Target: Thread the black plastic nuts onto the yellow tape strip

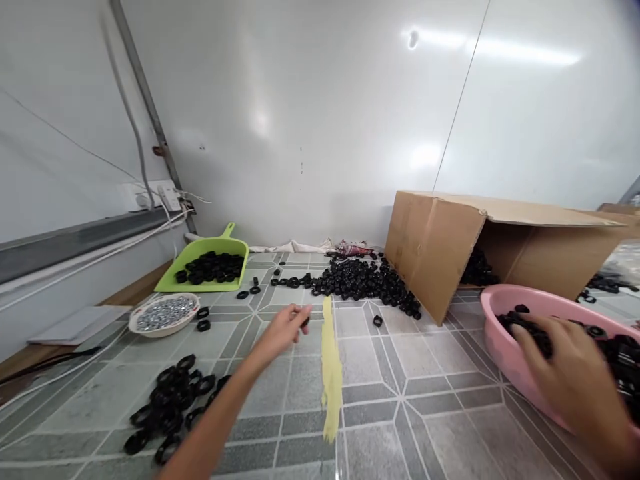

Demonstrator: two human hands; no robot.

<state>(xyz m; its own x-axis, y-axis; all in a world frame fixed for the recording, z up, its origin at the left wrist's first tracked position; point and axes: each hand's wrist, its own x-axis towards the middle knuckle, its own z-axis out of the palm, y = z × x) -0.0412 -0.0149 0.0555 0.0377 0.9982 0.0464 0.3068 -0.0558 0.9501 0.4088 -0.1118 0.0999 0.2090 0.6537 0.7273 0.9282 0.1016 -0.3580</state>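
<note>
My left hand (289,327) is held above the tiled surface near the middle, its fingers curled in a pinch around a small black ring (305,322), mostly hidden by them. On the right, my right hand (570,360) reaches into a pink basin (507,363) of black ring-shaped parts (625,360). Its thumb and fingers are apart over the parts; some fingertips are hidden and the hand is slightly blurred. Beneath my left forearm lies a loose group of black rings (167,403). A bigger heap of black parts (355,279) is spread by the back wall.
A green dustpan (230,285) with black parts stands at the back left, and a bowl of silvery pieces (165,313) in front of it. An open cardboard box (420,253) lies on its side at right. Yellow tape (331,373) marks the tiles; cables (100,267) run along the left.
</note>
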